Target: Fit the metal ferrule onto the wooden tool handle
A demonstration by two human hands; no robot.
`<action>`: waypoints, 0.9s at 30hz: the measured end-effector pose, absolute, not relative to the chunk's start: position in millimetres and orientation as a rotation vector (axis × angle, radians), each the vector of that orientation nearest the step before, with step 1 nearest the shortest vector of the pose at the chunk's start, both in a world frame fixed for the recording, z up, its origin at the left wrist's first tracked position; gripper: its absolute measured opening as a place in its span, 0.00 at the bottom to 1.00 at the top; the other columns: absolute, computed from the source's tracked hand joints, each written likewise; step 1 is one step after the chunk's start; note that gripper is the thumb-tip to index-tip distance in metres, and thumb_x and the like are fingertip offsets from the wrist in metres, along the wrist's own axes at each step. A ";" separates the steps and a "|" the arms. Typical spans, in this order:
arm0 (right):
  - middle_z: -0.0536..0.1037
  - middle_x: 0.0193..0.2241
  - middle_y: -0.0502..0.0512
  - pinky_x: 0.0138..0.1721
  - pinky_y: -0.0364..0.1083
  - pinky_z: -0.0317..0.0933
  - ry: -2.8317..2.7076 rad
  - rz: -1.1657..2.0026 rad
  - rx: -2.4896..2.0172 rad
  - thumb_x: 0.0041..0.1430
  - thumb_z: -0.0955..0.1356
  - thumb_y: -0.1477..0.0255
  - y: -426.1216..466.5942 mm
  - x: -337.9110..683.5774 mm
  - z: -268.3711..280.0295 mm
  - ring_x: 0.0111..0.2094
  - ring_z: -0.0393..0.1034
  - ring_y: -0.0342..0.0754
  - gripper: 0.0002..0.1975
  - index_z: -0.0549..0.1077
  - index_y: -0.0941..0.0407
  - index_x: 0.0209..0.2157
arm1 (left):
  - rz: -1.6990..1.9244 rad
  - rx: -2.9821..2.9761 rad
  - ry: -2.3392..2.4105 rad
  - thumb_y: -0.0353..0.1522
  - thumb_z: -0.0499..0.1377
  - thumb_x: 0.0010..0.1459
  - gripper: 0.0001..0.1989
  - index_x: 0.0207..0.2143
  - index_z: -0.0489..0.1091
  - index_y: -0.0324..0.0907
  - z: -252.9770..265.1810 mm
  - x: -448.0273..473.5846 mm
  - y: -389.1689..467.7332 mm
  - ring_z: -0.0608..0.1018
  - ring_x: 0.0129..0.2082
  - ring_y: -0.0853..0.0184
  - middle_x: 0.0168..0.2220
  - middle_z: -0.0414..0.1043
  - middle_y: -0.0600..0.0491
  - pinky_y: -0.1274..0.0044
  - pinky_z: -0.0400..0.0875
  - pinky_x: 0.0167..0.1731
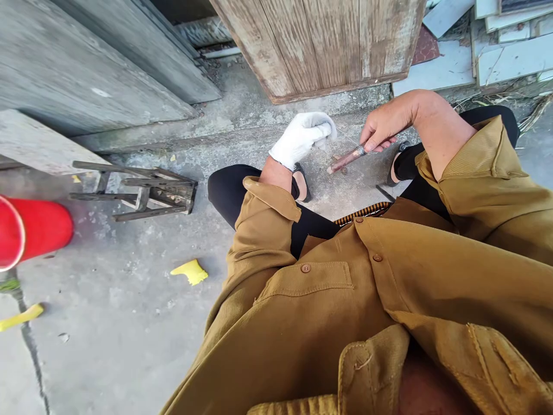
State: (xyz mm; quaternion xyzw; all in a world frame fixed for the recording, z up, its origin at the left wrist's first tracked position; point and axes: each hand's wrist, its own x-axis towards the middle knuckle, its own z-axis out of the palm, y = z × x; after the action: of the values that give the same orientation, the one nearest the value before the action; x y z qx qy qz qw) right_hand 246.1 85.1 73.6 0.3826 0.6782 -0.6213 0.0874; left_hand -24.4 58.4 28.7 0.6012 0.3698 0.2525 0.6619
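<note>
My left hand (302,138), in a white knitted glove, is closed with its fingers curled together. A thin pale wire-like strand (346,137) runs from the glove toward the tool in my right hand. My right hand (383,128), bare, is closed around the upper end of a tool with a worn reddish-brown wooden handle (344,161). Its handle points down and left, and a grey band wraps it near my fingers. The rest of the tool is hidden by my hand. Both hands are held above the concrete floor, between my knees.
A small wooden stool (149,190) lies on its side at left, near a red bucket (47,227). Yellow scraps (190,271) lie on the floor. Weathered wooden panels (319,46) lean ahead, with stacked boards or tiles (514,60) at upper right.
</note>
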 end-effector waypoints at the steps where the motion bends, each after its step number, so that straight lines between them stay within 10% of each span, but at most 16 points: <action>1: 0.71 0.23 0.44 0.33 0.37 0.54 1.984 -1.856 1.011 0.68 0.77 0.61 81.5 244.8 79.6 0.30 0.65 0.35 0.20 0.76 0.63 0.32 | 0.588 1.367 0.842 0.41 0.69 0.61 0.14 0.30 0.76 0.39 27.6 -25.1 60.1 0.66 0.22 0.73 0.27 0.74 0.51 0.76 0.64 0.26; 5: 0.76 0.26 0.48 0.26 0.37 0.58 2.060 -2.134 0.953 0.71 0.75 0.68 71.3 242.7 96.8 0.24 0.65 0.36 0.13 0.77 0.63 0.36 | 0.631 1.361 0.967 0.35 0.70 0.62 0.11 0.31 0.75 0.40 17.8 -13.7 60.0 0.66 0.23 0.74 0.25 0.72 0.54 0.77 0.61 0.25; 9: 0.75 0.25 0.49 0.22 0.40 0.58 2.090 -2.377 1.799 0.76 0.67 0.78 70.9 238.0 101.3 0.21 0.64 0.37 0.10 0.76 0.62 0.36 | 0.518 1.357 0.886 0.32 0.67 0.64 0.08 0.33 0.74 0.37 13.0 6.3 47.8 0.70 0.22 0.75 0.30 0.76 0.51 0.78 0.62 0.25; 13: 0.71 0.22 0.47 0.24 0.41 0.57 2.109 -1.653 2.315 0.77 0.65 0.78 79.0 234.6 97.2 0.22 0.63 0.38 0.16 0.70 0.57 0.30 | 0.345 1.394 0.786 0.31 0.68 0.62 0.08 0.32 0.74 0.37 16.9 12.8 39.7 0.70 0.22 0.75 0.27 0.75 0.52 0.79 0.63 0.25; 18: 0.66 0.13 0.45 0.26 0.44 0.48 2.049 -1.024 1.736 0.69 0.74 0.75 84.5 238.4 84.4 0.22 0.59 0.39 0.17 0.73 0.56 0.24 | 0.393 1.410 0.849 0.28 0.67 0.61 0.06 0.31 0.74 0.38 15.3 -1.3 47.8 0.68 0.21 0.74 0.26 0.74 0.53 0.77 0.66 0.27; 23: 0.69 0.17 0.44 0.27 0.41 0.55 1.883 -1.480 0.962 0.67 0.77 0.54 79.6 242.5 79.0 0.22 0.61 0.37 0.24 0.77 0.59 0.28 | 0.506 1.413 0.889 0.30 0.66 0.63 0.07 0.31 0.74 0.39 7.8 -16.5 58.1 0.68 0.23 0.74 0.26 0.71 0.54 0.78 0.65 0.27; 27: 0.76 0.24 0.48 0.26 0.38 0.61 2.069 -2.004 0.867 0.71 0.75 0.65 75.1 248.0 90.0 0.23 0.67 0.37 0.16 0.78 0.63 0.34 | 0.597 1.354 0.881 0.29 0.67 0.63 0.06 0.32 0.75 0.38 1.0 -7.4 54.1 0.73 0.25 0.73 0.28 0.74 0.53 0.78 0.69 0.31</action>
State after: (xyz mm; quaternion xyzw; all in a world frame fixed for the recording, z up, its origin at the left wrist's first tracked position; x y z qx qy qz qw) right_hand 248.0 75.1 90.0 0.2877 0.6862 -0.6648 0.0667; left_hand -7.4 54.1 1.0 0.5963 0.3879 0.2630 0.6517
